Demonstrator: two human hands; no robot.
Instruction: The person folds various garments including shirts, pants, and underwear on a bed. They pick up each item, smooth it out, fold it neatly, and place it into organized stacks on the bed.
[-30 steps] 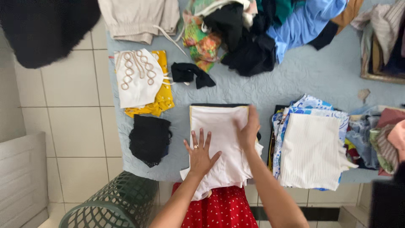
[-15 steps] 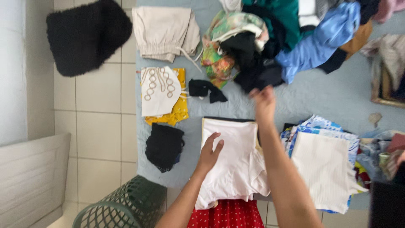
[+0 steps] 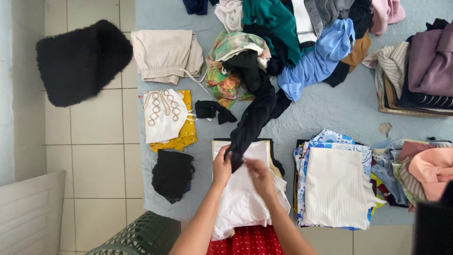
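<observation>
Two bare hands meet over the middle of a pale blue quilted bed cover point(image 3: 330, 111), and the scene runs left to right from a fluffy black rug point(image 3: 80, 61) lying on the white tiled floor point(image 3: 94, 160) at about ten o'clock. At seven o'clock a dark green plastic lattice laundry basket point(image 3: 141, 236) juts in from the bottom edge. On the cover's left strip, from top to bottom, lie folded beige drawstring trousers point(image 3: 163, 54), a white folded top with looped cord trim point(image 3: 163, 115) resting on a yellow garment point(image 3: 186, 130), and a small folded black lace piece point(image 3: 172, 174). A little crumpled black cloth point(image 3: 212, 111) sits just right of the white top. The left hand point(image 3: 222, 165) is closed, pinching the lower end of a long black garment point(image 3: 255, 118) that trails up toward twelve o'clock into a loose heap of mixed clothes point(image 3: 292, 42). The right hand point(image 3: 257, 175) sits just beside it at four o'clock, fingers curled toward the same end; whether it grips the fabric I cannot tell. Both hands hover over a folded pale pink garment point(image 3: 240, 203) topping a small stack. Right of that stands a stack topped by a white ribbed folded cloth point(image 3: 335, 189), then at three o'clock a pile of coloured folded clothes point(image 3: 415, 165).
</observation>
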